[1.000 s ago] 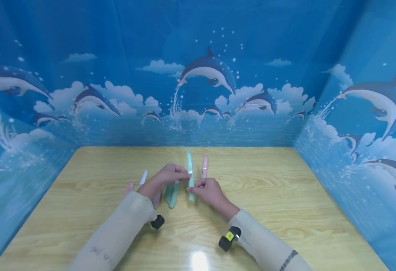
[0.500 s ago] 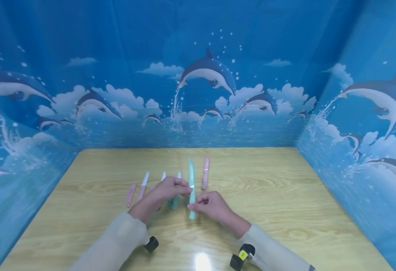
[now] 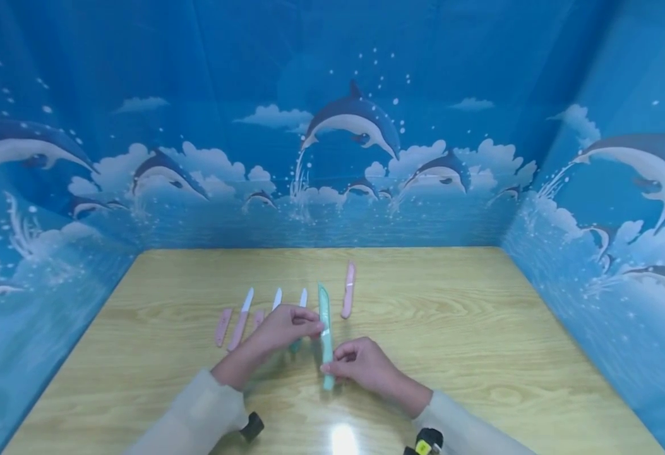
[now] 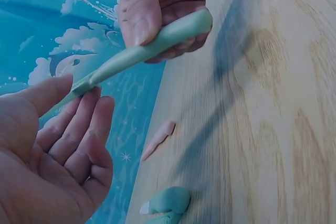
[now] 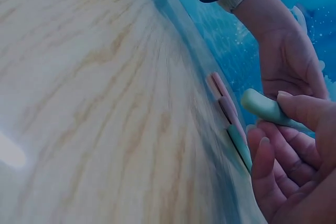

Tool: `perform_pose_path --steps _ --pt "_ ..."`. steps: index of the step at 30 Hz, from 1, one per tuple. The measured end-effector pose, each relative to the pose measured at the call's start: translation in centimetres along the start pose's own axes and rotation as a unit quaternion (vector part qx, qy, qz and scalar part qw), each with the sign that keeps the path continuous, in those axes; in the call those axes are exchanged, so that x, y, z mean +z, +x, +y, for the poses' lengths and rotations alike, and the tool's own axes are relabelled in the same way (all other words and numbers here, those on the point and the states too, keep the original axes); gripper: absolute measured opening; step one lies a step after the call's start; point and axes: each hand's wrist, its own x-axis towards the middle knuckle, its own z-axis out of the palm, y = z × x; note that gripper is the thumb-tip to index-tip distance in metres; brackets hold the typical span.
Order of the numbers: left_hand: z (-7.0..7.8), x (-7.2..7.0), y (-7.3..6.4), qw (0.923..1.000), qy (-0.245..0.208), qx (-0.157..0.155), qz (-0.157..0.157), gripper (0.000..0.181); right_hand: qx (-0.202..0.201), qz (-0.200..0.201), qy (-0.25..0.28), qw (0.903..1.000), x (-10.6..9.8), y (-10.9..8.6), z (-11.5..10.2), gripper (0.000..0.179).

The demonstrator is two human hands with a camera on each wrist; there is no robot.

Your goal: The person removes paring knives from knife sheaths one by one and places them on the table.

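A green knife (image 3: 325, 309) with a matching green cover over its blade is held upright-looking in the head view, between both hands. My left hand (image 3: 289, 325) pinches it near the middle, where cover and handle meet. My right hand (image 3: 369, 365) pinches the handle lower down, between thumb and fingers. In the left wrist view the rounded handle (image 4: 157, 44) is raised off the table, its shadow falling on the wood. The right wrist view shows the handle's end (image 5: 257, 106) poking out past the right thumb.
Left of the hands lie a pink cover (image 3: 223, 327), a pink-handled knife (image 3: 240, 325) and two more bare blades, partly hidden by the left hand. A pink knife (image 3: 348, 291) in its cover lies farther back on the wooden table (image 3: 480, 354). A dolphin-print curtain (image 3: 332, 215) stands behind.
Both hands have drawn the green knife toward the person, down in the head view. More of the knives on the left has come into sight. The grip looks the same.
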Motion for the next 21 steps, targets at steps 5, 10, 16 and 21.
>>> perform_pose_path --steps 5,10,16,21 --pt "0.5 0.4 0.3 0.9999 0.000 -0.006 0.015 0.040 -0.004 -0.011 0.023 0.9997 0.4 0.0 0.2 0.019" --pt "1.0 0.7 0.6 0.9989 -0.017 -0.016 0.042 0.036 -0.006 -0.013 0.013 0.9998 0.6 -0.1 0.3 0.019" --pt "1.5 0.6 0.8 0.9958 -0.034 -0.019 0.083 0.031 -0.018 -0.016 -0.014 0.9996 0.6 -0.3 0.4 0.019" --pt "1.5 0.2 0.6 0.9941 -0.028 -0.023 0.102 0.025 -0.019 -0.018 -0.033 0.9991 0.3 -0.4 0.5 0.018"
